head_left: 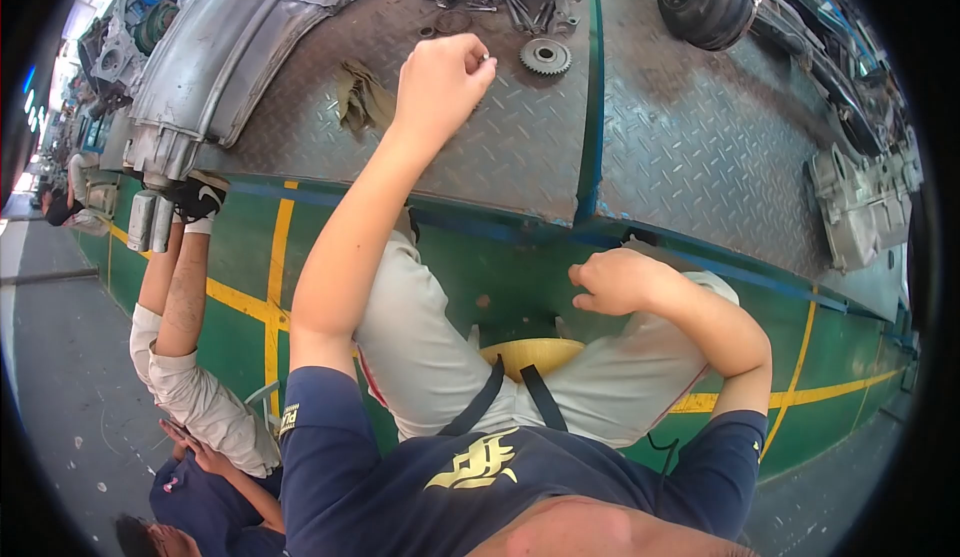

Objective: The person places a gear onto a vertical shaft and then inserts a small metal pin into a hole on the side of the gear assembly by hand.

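**Left hand pinching small metal piece over tread-plate bench**

Left hand (447,75): thumb and forefinger closed on a small metal piece (485,58) at the fingertips; too small to identify. Toothed gear (545,56) lies flat just right of that hand. Loose bolts (515,9) beyond it, to the right. Crumpled olive cloth (364,97) near it, left side, on the tread-plate bench (510,152). Large ribbed metal housing (215,52) further left.

Right hand (615,280): well apart from the left, nearer the body, by the right knee. Fingers loosely curled; can't tell if it holds anything.
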Available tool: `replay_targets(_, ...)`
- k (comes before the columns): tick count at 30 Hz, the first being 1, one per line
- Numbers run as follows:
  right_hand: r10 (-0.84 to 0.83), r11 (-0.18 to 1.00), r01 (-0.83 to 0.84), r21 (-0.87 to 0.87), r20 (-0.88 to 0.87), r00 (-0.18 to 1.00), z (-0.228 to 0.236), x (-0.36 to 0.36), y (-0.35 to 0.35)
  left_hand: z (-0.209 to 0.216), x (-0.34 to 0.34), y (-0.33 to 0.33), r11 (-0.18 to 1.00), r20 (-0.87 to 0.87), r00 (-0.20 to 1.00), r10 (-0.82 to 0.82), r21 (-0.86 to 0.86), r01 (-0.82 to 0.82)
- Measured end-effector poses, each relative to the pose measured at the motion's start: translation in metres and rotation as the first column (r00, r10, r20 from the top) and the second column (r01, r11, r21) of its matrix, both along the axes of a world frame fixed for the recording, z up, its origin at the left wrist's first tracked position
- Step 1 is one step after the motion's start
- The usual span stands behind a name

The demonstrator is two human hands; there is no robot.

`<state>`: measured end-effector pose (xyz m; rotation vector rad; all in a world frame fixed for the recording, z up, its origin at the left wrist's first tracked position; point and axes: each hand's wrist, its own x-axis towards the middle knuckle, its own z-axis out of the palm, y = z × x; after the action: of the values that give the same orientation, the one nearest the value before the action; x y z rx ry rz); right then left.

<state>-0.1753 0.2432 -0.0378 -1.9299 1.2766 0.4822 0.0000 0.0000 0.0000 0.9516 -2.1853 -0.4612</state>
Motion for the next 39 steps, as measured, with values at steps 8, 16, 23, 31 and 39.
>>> replay_targets(8,-0.026,0.999,0.027,-0.034,0.022,0.999,0.004,-0.003,0.001,-0.006,-0.010,-0.031,0.994,-0.028,0.994,0.107,-0.003,-0.107)
replay_targets(16,-0.007,0.999,0.008,-0.049,0.020,1.000,0.003,0.000,0.000,0.003,0.008,-0.027,0.984,-0.055,0.984,0.172,0.065,-0.168)
replay_targets(23,0.017,0.999,-0.017,-0.027,0.004,1.000,0.003,0.004,-0.003,-0.008,0.043,-0.043,0.957,-0.148,0.967,0.205,0.239,-0.166)
replay_targets(31,0.001,1.000,-0.001,-0.004,-0.006,1.000,-0.002,0.004,-0.004,0.002,0.063,-0.025,0.907,-0.146,0.988,0.054,0.421,0.013)
replay_targets(39,-0.008,1.000,0.008,0.007,-0.004,1.000,-0.004,0.001,-0.002,0.014,0.063,0.007,0.964,0.011,1.000,-0.001,0.266,-0.002)
